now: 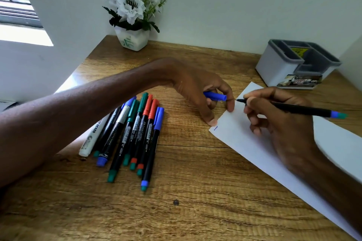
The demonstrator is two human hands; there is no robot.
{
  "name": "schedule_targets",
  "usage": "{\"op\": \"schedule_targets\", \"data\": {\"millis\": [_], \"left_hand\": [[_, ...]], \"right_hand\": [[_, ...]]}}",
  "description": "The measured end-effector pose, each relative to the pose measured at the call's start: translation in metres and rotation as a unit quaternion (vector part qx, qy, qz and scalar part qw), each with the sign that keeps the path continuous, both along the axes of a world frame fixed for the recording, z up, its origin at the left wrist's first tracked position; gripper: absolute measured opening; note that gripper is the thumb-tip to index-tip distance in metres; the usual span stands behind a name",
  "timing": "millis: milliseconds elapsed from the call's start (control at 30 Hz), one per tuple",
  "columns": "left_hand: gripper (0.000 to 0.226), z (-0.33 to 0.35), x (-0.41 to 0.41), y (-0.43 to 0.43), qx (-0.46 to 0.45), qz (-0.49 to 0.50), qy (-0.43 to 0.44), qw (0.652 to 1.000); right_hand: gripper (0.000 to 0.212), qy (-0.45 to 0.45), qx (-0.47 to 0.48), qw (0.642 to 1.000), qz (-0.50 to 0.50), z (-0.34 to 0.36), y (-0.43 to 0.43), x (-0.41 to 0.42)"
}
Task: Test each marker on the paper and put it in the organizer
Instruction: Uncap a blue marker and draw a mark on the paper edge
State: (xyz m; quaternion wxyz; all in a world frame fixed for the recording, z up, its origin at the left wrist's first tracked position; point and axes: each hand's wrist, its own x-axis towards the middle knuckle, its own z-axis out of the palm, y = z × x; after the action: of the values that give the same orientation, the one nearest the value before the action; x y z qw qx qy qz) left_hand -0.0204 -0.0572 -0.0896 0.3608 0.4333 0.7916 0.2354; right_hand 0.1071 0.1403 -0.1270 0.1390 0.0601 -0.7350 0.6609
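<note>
Right hand (280,123) grips uncapped blue marker (301,110) mid-frame; left hand (195,88) pinches cap (215,96), fingers (231,106) pinning paper (244,143); light, short stroke should suffice.

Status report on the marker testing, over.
Right hand holds uncapped marker, tip at paper edge. Left hand grips blue cap, fingers pinning paper. Organizer unobstructed. Other markers lie aside.

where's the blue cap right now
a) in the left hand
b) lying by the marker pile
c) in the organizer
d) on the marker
a: the left hand holds the cap in its fingers at the edge of the paper, while the right hand holds the uncapped marker.
</note>
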Motion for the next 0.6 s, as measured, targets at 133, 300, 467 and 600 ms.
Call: {"op": "schedule_targets", "data": {"millis": [133, 300, 467, 600], "left_hand": [[0.038, 0.001, -0.003, -0.005, 0.016, 0.032, -0.003, 0.999], [0.035, -0.009, -0.011, -0.001, 0.062, 0.115, -0.15, 0.98], [0.037, -0.013, -0.008, 0.004, 0.131, 0.091, -0.187, 0.969], [0.03, -0.008, -0.004, 0.003, 0.169, 0.087, -0.195, 0.962]], "right_hand": [[0.008, 0.0, -0.047, 0.999, -0.005, 0.008, 0.0, -0.005], [0.032, -0.018, -0.116, 0.992, 0.036, 0.015, 0.002, -0.007], [0.023, -0.017, -0.106, 0.992, 0.064, 0.019, 0.009, -0.008], [0.026, -0.004, -0.104, 0.994, 0.045, 0.018, 0.012, -0.009]]}}
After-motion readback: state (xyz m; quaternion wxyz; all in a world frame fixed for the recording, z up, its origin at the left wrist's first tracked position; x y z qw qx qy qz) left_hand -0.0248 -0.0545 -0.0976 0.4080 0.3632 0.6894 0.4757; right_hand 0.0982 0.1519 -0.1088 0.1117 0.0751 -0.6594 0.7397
